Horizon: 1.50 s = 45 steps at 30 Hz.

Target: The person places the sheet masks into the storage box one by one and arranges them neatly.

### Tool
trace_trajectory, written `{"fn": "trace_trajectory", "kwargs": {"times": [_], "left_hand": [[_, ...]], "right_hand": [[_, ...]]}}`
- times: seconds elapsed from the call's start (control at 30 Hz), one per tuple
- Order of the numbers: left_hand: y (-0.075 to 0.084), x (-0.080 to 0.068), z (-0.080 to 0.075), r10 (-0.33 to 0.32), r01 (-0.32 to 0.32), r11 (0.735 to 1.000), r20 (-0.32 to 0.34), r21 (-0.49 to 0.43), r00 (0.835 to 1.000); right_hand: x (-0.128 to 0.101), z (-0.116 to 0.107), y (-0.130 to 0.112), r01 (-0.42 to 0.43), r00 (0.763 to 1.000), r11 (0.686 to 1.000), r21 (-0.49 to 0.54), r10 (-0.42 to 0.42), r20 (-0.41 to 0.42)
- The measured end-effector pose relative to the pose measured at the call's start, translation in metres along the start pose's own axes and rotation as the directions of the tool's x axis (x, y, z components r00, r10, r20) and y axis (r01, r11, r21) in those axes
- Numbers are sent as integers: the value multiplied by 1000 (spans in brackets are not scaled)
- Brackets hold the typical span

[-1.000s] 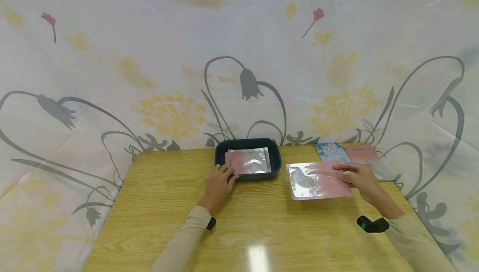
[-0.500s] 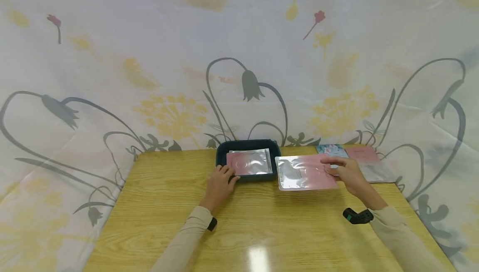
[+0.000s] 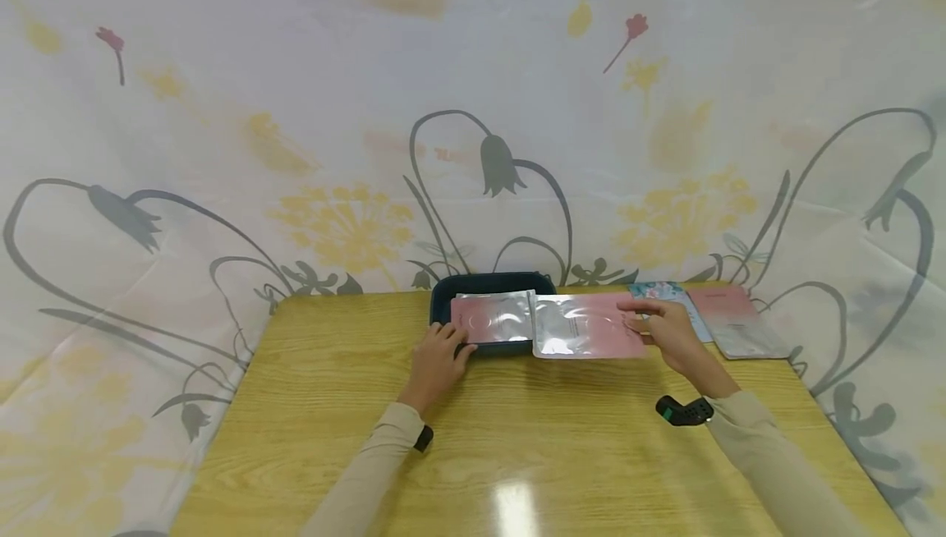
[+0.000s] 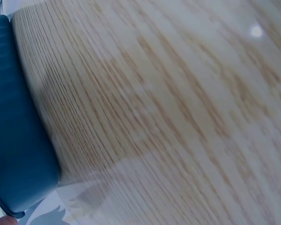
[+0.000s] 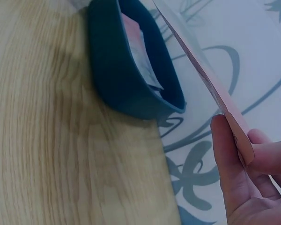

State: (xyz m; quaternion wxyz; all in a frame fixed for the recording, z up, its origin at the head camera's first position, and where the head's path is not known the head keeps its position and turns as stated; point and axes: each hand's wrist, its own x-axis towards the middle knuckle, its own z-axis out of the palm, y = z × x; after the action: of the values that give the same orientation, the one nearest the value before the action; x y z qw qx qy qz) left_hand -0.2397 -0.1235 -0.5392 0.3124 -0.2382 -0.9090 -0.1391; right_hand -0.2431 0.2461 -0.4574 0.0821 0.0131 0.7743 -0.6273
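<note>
My right hand [image 3: 668,336] pinches a pink and silver foil sheet mask packet [image 3: 587,325] between thumb and fingers at its pink end. The packet's silver end overlaps the right side of a dark blue bin [image 3: 436,307] in the head view. From the right wrist, the packet [image 5: 210,84] appears nearly edge-on, raised beside the bin [image 5: 112,61]. Inside the bin lie similar packets [image 3: 493,319], stacked flat. My left hand [image 3: 436,360] grips the bin's front left rim; only its fingertips [image 4: 7,220] show at the corner of the left wrist view.
On the table's back right lie a floral blue packet [image 3: 658,291] and another pink and silver packet [image 3: 739,323]. The wooden table [image 3: 576,447] ends at a floral cloth backdrop [image 3: 332,126] right behind the bin.
My right hand has carried the packet leftward and toward the back, from right of the bin to over its right edge. The left hand has stayed on the rim.
</note>
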Motion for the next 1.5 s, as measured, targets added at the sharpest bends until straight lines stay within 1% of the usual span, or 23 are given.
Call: {"fn": "trace_trajectory", "kwargs": {"times": [0.3,0.5,0.67,0.83,0.93,1.1,1.23,1.33,1.5], "left_hand": [[5,1,-1,-12,12,1000,24,8,1000],[2,2,-3,-27,27,1000,18,3,999],[0,5,-2,-21,20,1000,5,11,1000],[-1,3,-1,-20,20,1000,-13,15,1000],[-1,2,0,-26,26,999,-8,20,1000],[-1,3,0,-41,41,999,15,26,999],[0,4,-1,-61,61,998,40,21,997],[-1,3,-1,-57,56,998,37,20,998],[-1,2,0,-28,28,999,8,18,1000]], "right_hand": [[9,10,-1,-18,1000,1000,17,18,10],[19,20,-2,-38,999,997,66,38,5],[27,30,-1,-32,999,996,84,32,0],[36,42,1,-52,999,991,121,51,14],[40,49,2,-59,998,989,133,58,13],[49,61,2,-40,999,987,157,39,6],[59,72,2,-45,999,984,170,46,-5],[66,81,2,-49,999,983,179,51,-9],[73,95,0,-37,999,986,164,40,-17]]}}
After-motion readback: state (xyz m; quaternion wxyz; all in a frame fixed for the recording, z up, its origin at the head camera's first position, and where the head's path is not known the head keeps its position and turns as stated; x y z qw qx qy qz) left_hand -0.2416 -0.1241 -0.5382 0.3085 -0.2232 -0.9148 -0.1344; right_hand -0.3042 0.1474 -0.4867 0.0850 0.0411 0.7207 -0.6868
